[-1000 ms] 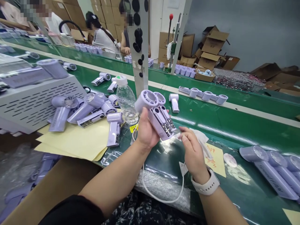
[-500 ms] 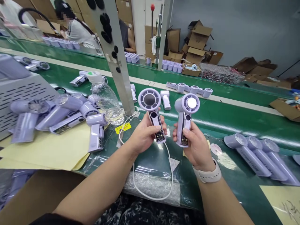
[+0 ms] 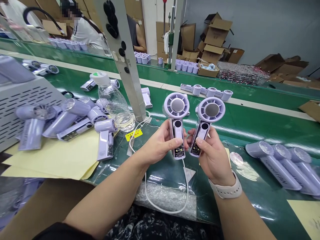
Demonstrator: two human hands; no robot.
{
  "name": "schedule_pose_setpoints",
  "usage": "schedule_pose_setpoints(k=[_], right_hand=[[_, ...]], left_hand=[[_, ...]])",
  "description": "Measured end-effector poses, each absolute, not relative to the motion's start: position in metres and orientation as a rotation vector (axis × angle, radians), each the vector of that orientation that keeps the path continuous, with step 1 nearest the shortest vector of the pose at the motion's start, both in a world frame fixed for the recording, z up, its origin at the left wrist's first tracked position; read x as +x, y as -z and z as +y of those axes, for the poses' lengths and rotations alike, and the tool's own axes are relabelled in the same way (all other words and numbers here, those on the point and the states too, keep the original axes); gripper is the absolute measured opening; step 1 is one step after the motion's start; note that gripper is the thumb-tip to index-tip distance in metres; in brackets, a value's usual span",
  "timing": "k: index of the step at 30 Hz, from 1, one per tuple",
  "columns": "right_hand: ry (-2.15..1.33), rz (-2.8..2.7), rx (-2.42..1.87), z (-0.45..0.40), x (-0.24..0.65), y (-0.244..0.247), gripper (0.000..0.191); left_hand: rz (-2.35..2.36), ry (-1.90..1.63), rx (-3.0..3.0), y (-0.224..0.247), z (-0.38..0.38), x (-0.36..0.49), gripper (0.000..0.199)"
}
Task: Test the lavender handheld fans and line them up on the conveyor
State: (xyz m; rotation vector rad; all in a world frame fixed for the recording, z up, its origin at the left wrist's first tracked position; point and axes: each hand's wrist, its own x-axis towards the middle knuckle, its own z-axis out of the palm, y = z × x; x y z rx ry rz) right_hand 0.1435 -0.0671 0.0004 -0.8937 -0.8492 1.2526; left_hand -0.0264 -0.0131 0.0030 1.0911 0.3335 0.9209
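The left hand and the right hand are each wrapped around a handle, thumbs pressed to the fronts, as the left fan and the right fan are held just beside each other above a green surface. From the left fan's base a white cable is looped toward the near edge; small lights on its circuit board appear to be lit. Boards are left exposed on both held fans, so this pair is judged unfinished. At right, three lilac fans are lined up; at left, a heap of fans is spread over yellow sheets. Which group has been dealt with cannot be told.
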Motion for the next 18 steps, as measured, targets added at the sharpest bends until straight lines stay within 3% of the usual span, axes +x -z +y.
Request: schedule_pose_setpoints(k=[6,13,18], right_hand=[[-1.227,-0.858,-0.912,-0.0666,0.143,0.001,0.042],[-1.178,-0.897,-0.97,-0.0677,0.141,0.0033,0.047],[-1.186,-0.885,-0.996,-0.065,0.1394,0.0072,0.031]], left_hand=[[0.319,-0.949,1.077,-0.0012,-0.0119,-0.0255,0.038],[0.356,-0.957,1.058,-0.0006,-0.0118,-0.0242,0.04],[0.445,-1.012,0.964,-0.0017,-0.0108,-0.0205,0.035]])
